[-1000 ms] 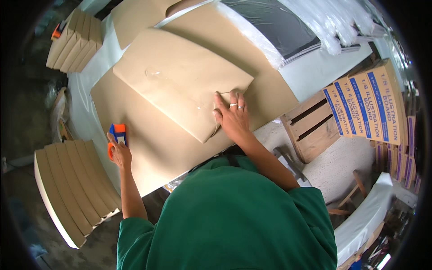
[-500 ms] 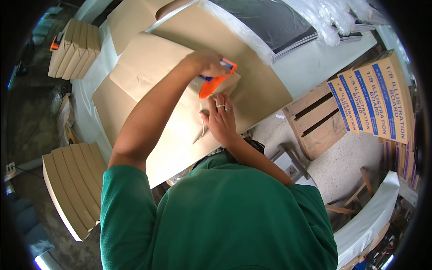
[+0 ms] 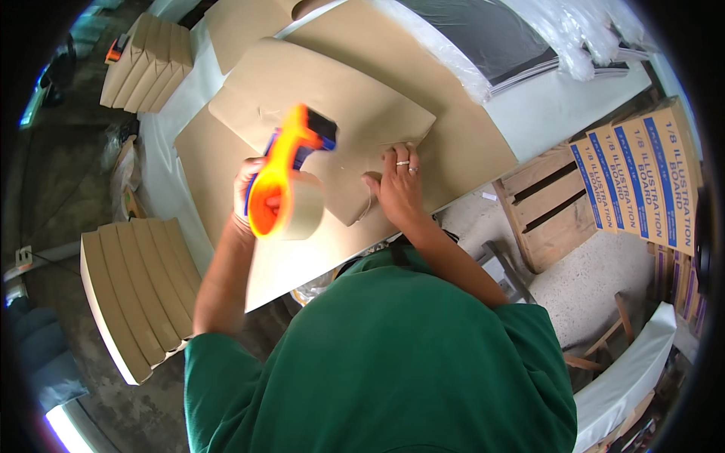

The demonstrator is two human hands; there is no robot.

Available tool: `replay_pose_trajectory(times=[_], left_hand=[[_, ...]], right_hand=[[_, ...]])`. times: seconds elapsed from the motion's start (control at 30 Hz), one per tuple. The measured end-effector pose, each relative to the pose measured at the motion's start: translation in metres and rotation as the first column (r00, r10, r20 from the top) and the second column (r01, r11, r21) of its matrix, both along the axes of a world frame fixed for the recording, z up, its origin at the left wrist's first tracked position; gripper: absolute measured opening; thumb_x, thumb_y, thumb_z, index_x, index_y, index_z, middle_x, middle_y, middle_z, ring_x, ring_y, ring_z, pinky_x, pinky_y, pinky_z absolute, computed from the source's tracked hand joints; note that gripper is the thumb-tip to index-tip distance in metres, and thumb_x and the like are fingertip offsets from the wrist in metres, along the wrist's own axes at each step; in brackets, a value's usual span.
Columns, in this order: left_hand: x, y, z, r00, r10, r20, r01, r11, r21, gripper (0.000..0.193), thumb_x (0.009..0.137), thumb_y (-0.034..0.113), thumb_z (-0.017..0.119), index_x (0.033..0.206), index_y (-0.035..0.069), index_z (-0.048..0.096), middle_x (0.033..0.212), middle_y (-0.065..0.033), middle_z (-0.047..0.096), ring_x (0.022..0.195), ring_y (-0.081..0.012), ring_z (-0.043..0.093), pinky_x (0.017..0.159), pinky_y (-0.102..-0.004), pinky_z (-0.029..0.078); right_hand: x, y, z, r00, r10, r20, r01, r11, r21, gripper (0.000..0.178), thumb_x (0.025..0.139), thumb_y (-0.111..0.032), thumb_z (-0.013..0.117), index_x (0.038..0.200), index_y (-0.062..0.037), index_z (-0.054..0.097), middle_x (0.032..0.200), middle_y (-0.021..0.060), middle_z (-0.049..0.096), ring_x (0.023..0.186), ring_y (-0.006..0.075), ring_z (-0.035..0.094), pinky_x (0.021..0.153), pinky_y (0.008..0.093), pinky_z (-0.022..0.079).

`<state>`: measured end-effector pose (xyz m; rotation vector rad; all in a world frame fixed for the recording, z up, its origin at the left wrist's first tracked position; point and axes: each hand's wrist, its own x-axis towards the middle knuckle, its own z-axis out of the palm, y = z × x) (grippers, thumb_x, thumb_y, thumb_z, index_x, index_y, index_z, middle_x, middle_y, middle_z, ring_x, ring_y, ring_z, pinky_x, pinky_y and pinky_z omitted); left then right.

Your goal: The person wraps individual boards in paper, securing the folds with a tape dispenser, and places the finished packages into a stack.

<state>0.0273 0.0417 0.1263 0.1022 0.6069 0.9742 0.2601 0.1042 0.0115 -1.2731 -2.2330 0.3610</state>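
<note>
My left hand (image 3: 246, 181) is closed round an orange and blue tape dispenser (image 3: 296, 143), raised above the left part of the table. A wide roll of pale tape (image 3: 306, 208) sits on it; motion blurs it slightly. Under both hands lies a package wrapped in brown kraft paper (image 3: 317, 79), with folded flaps at its near right end. My right hand (image 3: 400, 185), with rings on it, presses on that folded end. Its fingers are bent over the paper and the thumb is held apart.
Flat brown sheets (image 3: 468, 143) lie beneath the package. Stacked wrapped packages stand at the far left (image 3: 147, 64) and near left (image 3: 140, 294). Clear plastic wrap (image 3: 559, 30) covers dark sheets at the back right. On the right are a wooden pallet (image 3: 551, 204) and printed boxes (image 3: 642, 174).
The tape dispenser has been lifted off the package's folded end and swung left toward me in my left hand. My right hand stays on the folded end.
</note>
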Motion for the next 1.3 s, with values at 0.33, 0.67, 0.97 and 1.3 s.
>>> replay_pose_trajectory(times=[0.33,0.67,0.97,1.3], left_hand=[[0.054,-0.009,0.0,0.951,0.174,0.255,-0.224,0.958,0.179,0.057,0.08,0.047,0.052,0.112,0.001,0.046,0.083,-0.0157,0.05,0.053,-0.0198,0.049,0.046,-0.0297,0.045],[0.092,0.039,0.004,0.344,0.434,-0.832,0.028,0.881,0.471,0.07,0.077,0.014,0.056,0.139,0.004,0.026,0.099,-0.0083,0.056,0.074,-0.0103,0.053,0.067,-0.0233,0.045],[0.103,0.015,-0.058,-0.134,0.671,-0.729,0.473,0.69,0.548,0.08,0.069,0.013,0.067,0.137,-0.002,0.027,0.111,-0.0216,0.055,0.098,-0.0277,0.057,0.086,-0.0329,0.044],[0.106,0.018,-0.05,-0.235,0.608,-0.758,0.485,0.749,0.451,0.082,0.067,0.015,0.069,0.138,0.002,0.029,0.094,-0.0204,0.058,0.082,-0.0298,0.06,0.075,-0.0348,0.048]], right_hand=[[0.001,0.001,0.005,1.0,-0.008,0.024,0.008,1.0,-0.021,0.052,0.069,-0.027,0.074,0.106,-0.0027,0.047,0.117,0.0148,0.041,0.117,0.0355,0.035,0.094,0.0427,0.036],[0.019,0.024,-0.004,0.996,0.091,-0.021,-0.088,0.986,0.141,0.024,0.075,-0.016,0.062,0.095,-0.0065,0.057,0.108,0.0082,0.049,0.1,0.0287,0.045,0.084,0.0365,0.042],[0.032,0.056,0.011,0.898,0.148,-0.415,-0.259,0.939,-0.226,0.011,0.079,-0.014,0.058,0.08,-0.0053,0.066,0.086,0.0089,0.061,0.086,0.0281,0.053,0.078,0.0358,0.045],[0.011,0.111,0.034,0.72,0.14,-0.68,-0.685,-0.013,-0.728,0.006,0.081,-0.01,0.058,0.081,-0.0054,0.062,0.067,0.0,0.057,0.055,0.0074,0.051,0.049,0.0217,0.042]])
